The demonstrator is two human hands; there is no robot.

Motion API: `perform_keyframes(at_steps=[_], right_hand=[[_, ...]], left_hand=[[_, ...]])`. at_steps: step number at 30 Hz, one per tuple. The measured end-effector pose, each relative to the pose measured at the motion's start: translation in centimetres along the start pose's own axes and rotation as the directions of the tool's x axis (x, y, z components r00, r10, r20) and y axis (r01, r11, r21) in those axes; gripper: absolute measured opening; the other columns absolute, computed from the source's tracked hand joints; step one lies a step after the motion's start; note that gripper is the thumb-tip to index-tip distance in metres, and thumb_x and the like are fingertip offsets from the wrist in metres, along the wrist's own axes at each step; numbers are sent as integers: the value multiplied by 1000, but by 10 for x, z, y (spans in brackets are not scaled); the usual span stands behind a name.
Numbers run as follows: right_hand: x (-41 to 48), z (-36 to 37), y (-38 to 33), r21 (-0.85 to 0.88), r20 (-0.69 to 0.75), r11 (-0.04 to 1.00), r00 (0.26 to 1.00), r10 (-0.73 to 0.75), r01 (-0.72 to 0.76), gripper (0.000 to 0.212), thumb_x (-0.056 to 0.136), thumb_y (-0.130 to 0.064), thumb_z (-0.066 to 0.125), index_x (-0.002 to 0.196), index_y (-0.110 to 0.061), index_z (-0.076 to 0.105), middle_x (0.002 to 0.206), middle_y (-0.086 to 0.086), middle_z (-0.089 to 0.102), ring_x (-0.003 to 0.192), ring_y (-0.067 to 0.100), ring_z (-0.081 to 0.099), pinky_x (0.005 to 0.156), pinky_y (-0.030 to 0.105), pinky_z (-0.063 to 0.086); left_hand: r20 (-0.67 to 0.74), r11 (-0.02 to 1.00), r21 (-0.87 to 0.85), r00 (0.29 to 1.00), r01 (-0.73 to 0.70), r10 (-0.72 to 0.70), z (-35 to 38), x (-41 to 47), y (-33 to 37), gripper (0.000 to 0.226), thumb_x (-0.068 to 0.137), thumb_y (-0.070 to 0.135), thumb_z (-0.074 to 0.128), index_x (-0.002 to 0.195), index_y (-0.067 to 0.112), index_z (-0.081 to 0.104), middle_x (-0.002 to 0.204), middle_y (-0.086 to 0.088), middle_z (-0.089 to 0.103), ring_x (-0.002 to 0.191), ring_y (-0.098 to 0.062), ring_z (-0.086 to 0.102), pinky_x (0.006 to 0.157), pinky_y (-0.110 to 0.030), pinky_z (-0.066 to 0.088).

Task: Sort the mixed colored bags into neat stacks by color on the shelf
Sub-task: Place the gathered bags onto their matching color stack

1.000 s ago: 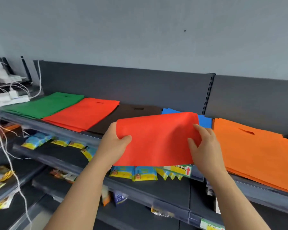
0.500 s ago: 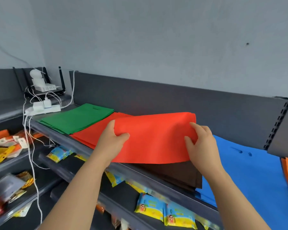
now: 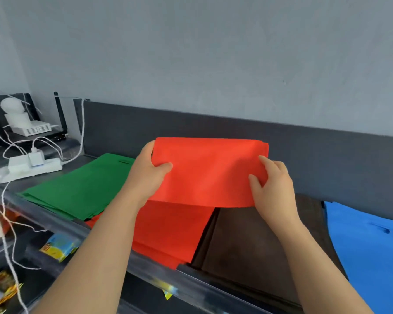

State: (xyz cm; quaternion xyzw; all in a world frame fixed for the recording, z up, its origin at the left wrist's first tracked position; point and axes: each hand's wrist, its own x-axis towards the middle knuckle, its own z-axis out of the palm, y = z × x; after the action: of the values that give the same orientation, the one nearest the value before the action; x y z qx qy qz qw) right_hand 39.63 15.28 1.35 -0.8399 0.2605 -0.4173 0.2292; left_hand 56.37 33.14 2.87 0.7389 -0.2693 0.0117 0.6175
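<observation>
I hold a red bag (image 3: 210, 171) flat in the air above the shelf. My left hand (image 3: 145, 175) grips its left edge with the thumb on top, and my right hand (image 3: 273, 184) grips its right edge the same way. Directly below lies the red stack (image 3: 173, 232). The green stack (image 3: 77, 189) lies to its left, the dark brown stack (image 3: 254, 243) to its right, and the blue stack (image 3: 368, 250) at the far right. The held bag hides the back part of the red stack.
The shelf's front rail (image 3: 145, 266) runs diagonally below the stacks. A white power strip (image 3: 30, 167) with plugs and cables, and a white device (image 3: 23, 123), stand at the left end. Snack packets (image 3: 57, 247) lie on lower shelves. A dark back panel (image 3: 327, 159) rises behind.
Both hands carried the red bag leftward from over the blue and brown stacks to above the red stack; my view swung left with it, and the orange stack left the frame.
</observation>
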Motion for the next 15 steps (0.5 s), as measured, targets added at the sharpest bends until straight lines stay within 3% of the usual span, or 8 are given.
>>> perform_keyframes(at_steps=[3,8,11,15], right_hand=[[-16,27,-12,-29,20,997,997,76,-75,50,92,-17,56,140,-13,42,131,3,46,106,18,53,85,18,32],[-58,71,-34,-126,154,963,954,256,-238,52,91,-20,58,140,-13,42,127,5,50,110,20,52,89,24,36],[-79,92,-46,-217,193,925,915,354,-312,54,90,-22,58,140,-12,41,128,8,49,116,24,50,95,31,38],[-99,112,-62,-363,211,853,859,467,-374,41,92,-25,55,128,-7,48,124,10,48,107,28,55,82,31,40]], left_hand=[[84,999,33,996,13,-15,-21,16,-24,50,85,8,63,123,38,49,100,18,65,90,-1,63,79,-26,48],[225,978,169,962,120,-156,-59,25,-86,46,82,11,67,120,30,52,104,7,68,94,-15,66,92,-42,51],[276,945,296,935,138,-223,-75,26,-115,55,80,18,71,131,19,50,121,-4,63,105,-22,63,95,-45,49],[281,907,408,930,108,-237,-91,21,-132,67,83,14,69,143,9,39,138,-12,51,119,-27,54,101,-39,43]])
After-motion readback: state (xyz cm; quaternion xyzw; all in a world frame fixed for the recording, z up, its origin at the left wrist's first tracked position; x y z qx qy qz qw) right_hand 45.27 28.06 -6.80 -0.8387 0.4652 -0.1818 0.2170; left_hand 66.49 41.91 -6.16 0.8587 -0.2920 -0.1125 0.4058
